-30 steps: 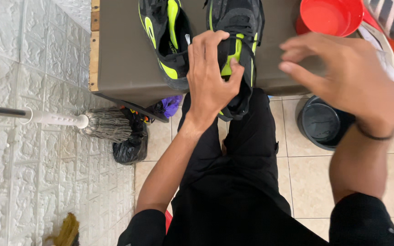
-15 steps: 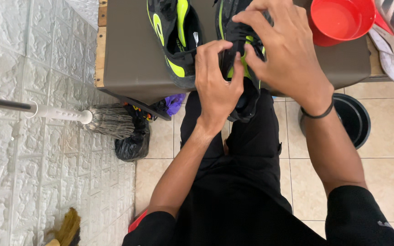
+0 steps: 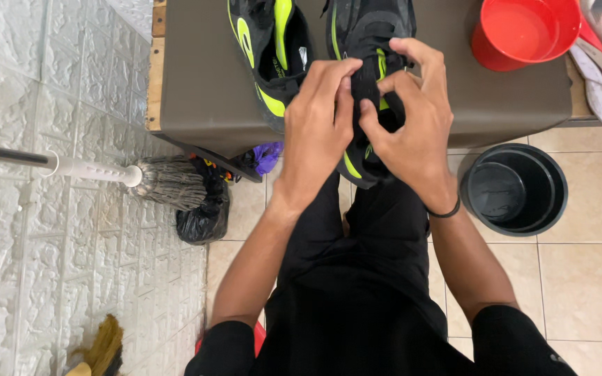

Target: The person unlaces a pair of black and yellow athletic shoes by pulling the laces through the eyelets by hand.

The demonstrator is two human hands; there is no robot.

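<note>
Both hands, left hand [image 3: 315,129] and right hand [image 3: 412,132], pinch the black-and-lime shoe [image 3: 367,42] between their fingertips at the table edge [image 3: 196,132].

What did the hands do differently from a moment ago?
The right hand swung in from beside the red bucket and took a grip on the tongue of the black and yellow shoe. The left hand stayed on that shoe. The other shoe and mop did not move.

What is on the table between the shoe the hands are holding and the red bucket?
Nothing. In the head view, only bare brown tabletop lies between the held shoe and the red bucket.
</note>
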